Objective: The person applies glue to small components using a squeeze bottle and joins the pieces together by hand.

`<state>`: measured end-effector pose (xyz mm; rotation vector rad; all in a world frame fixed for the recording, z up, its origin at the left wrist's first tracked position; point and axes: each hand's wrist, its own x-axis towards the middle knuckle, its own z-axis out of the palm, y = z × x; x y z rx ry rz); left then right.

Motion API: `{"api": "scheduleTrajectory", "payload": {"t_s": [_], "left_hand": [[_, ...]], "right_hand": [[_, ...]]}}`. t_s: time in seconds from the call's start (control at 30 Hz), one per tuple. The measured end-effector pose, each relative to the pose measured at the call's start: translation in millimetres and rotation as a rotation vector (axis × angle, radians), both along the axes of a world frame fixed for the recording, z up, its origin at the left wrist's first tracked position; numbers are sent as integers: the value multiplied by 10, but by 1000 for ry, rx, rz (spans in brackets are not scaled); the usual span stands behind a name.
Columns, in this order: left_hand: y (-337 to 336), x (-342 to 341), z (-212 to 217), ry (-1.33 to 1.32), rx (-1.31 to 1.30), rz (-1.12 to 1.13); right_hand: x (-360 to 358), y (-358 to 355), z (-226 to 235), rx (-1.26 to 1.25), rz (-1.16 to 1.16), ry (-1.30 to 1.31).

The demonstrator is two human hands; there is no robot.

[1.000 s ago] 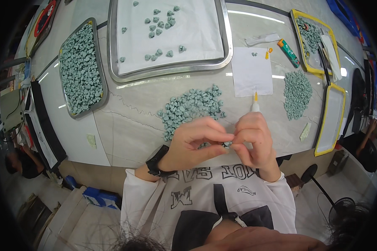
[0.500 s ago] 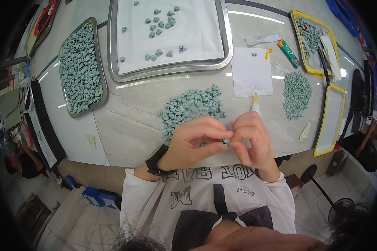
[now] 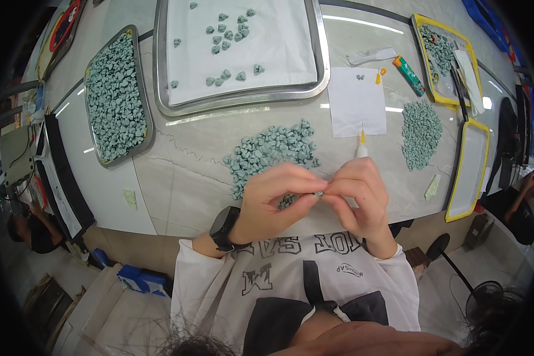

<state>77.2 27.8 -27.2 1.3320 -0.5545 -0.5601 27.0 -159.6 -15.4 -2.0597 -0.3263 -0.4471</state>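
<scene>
Just in front of my body, my left hand (image 3: 279, 199) and my right hand (image 3: 359, 193) meet fingertip to fingertip. Between them they pinch a small grey-green piece (image 3: 318, 194), mostly covered by the fingers. A heap of like grey-green pieces (image 3: 270, 148) lies on the table right beyond my left hand, partly hidden by it. Past my right hand, a white glue applicator (image 3: 362, 149) with a yellow tip rests by a white paper sheet (image 3: 353, 101), which bears a couple of tiny pieces.
A steel tray (image 3: 249, 99) lined with white paper holds scattered pieces. At the left stands a full grey tray (image 3: 145, 133). A heap of smaller bits (image 3: 421, 135) lies right, near a green tube (image 3: 408, 76) and yellow-rimmed trays (image 3: 448, 102). A fan (image 3: 483, 299) stands lower right.
Both hands have shifted slightly up, and their fingertips have drawn together around the small piece. My left wrist has turned a little, showing more of the watch face.
</scene>
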Motion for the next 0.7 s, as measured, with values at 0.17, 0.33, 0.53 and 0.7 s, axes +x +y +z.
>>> {"api": "scheduleTrajectory", "payload": {"t_s": [0.17,0.33,0.53,0.7], "left_hand": [[-13,5,-3,87,-33,9],[-14,23,18,188,-54,-25],[-16,26,-8,139,18,-16],[-21,5,-12,132,30,-5]], "right_hand": [[17,-12,-9,47,28,38],[53,-104,43,61,81,92],[67,-131,46,-124,80,-11],[45,-117,44,-155,60,-39]]}}
